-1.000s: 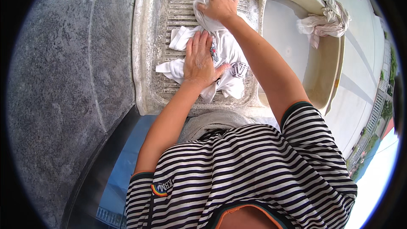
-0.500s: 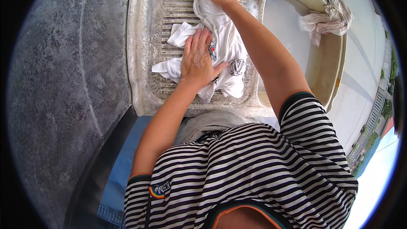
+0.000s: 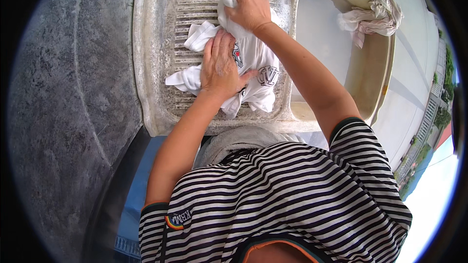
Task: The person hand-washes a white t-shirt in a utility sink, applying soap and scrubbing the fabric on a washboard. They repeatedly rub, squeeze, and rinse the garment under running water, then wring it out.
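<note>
Now left hand (image 3: 222, 68) flat on white garment (image 3: 253, 63); right hand (image 3: 251, 7) grip bunching its top, ribbed washboard (image 3: 190, 9) beneath.

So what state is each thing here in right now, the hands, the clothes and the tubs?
Left hand: flat, pressing the white garment down.
Right hand: closed, gripping a bunched end of the garment.
White garment: crumpled, spread over the washboard.
Ribbed washboard basin: mostly covered, ribs bare at left.
Beige tub: upright; contents unclear.
Pale cloth: twisted, draped over the tub's rim.

Floor: grey mottled concrete (image 3: 73, 92), left.
Basin: beige tub (image 3: 375, 68), right, in daylight.
Far right: pale pavement (image 3: 414, 58), trees (image 3: 446, 68).
</note>
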